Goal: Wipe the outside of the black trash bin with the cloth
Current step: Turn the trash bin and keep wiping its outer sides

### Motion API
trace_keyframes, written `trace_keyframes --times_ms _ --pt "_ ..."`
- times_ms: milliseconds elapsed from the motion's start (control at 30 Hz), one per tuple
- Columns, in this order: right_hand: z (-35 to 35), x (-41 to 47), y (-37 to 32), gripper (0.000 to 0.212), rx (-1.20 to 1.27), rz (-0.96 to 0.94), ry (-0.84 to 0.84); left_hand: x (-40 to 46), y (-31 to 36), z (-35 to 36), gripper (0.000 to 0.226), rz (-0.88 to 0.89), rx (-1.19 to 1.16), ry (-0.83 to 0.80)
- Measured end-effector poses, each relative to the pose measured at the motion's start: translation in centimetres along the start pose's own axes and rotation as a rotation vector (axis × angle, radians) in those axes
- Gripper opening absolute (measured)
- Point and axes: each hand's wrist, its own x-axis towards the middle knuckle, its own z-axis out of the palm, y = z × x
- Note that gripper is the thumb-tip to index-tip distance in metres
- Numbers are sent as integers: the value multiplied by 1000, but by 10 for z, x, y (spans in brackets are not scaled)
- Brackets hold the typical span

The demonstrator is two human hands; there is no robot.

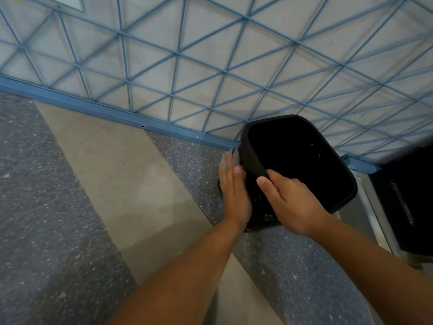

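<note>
Grey cloth (230, 158) (mostly hidden) under left hand (234, 195) against bin (254, 184).

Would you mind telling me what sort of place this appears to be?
Probably an indoor corridor or stair landing in a public or institutional building: speckled terrazzo-style floor with a beige band, a blue metal lattice panel on the wall, and a black trash bin standing on the floor.

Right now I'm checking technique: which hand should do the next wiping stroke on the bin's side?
Left. The left hand already presses the cloth flat on the black trash bin wall; the right hand grips the rim, steadying it.
</note>
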Motion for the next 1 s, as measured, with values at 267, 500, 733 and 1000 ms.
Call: trace_keyframes --times_ms 267,500,733,1000 --pt "0 1 0 32 -31 -9 -9 -1 9 0 55 53 -4 -7" --pt "1 1 3 37 -23 -26 -6 -9 27 7 55 51 -42 -9" --pt "1 1 3 36 -21 -19 -9 4 19 3 62 -35 -32 -1" --pt "2 1 4 33 -27 -27 3 -4 12 5 56 -3 21 -30"
